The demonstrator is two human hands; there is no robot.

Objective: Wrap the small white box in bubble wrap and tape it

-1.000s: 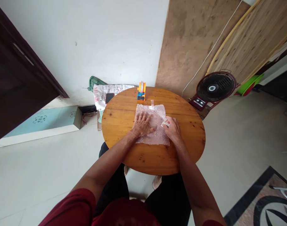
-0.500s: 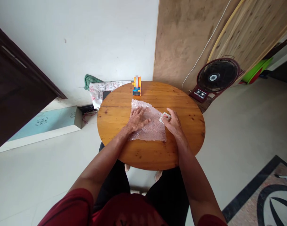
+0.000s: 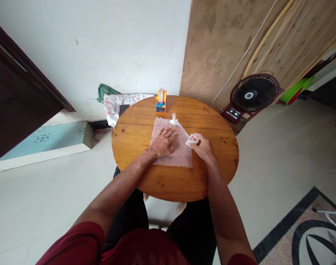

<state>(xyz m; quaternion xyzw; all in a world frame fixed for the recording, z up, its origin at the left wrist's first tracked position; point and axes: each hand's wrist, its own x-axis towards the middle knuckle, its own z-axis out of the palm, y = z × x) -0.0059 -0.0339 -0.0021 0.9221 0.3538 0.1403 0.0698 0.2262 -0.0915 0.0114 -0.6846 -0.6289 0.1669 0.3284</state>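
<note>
A sheet of bubble wrap (image 3: 181, 156) lies flat on the round wooden table (image 3: 170, 184). On top of it rests my left hand (image 3: 163, 142), palm down with the fingers stretched out. At the sheet's right edge, my right hand (image 3: 205, 147) grips a small white box (image 3: 192, 140) with a red mark, thumb on the near side and fingers behind. A short strip of clear tape (image 3: 173, 117) sticks up from the far edge of the bubble wrap.
An orange and blue tape dispenser (image 3: 161, 101) stands at the table's far edge. Beyond the table to the right is a dark fan (image 3: 250, 95). A printed white sack (image 3: 111, 110) sits behind the table at left, against the wall.
The white box is now turned and more fully in my right hand's grasp. My left hand has shifted slightly on the wrap. The tape strip at the far edge now shows.
</note>
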